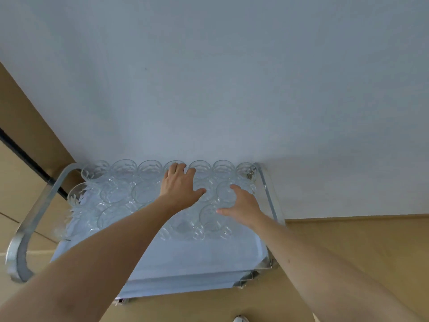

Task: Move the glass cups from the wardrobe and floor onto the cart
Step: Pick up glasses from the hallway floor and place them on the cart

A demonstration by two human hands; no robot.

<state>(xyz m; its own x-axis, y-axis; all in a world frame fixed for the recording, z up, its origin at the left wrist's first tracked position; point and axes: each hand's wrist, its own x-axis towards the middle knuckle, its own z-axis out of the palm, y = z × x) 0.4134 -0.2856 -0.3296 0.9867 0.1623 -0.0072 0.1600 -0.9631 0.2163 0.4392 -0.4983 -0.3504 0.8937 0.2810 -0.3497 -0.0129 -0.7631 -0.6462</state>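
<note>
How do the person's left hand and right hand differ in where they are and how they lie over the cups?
The left hand reaches farther, to the back row of cups; the right hand lies nearer, by the cart's right rail. The left hand's fingers lie together; the right hand's are spread. Both rest palm-down on glass cups.

The left hand (180, 187) hides most of one back-row cup (174, 166), so its grip there cannot be told. The cups (144, 194) blur together; a count is perhaps impossible. A shoe (241, 319) is cut off by the bottom edge.
</note>
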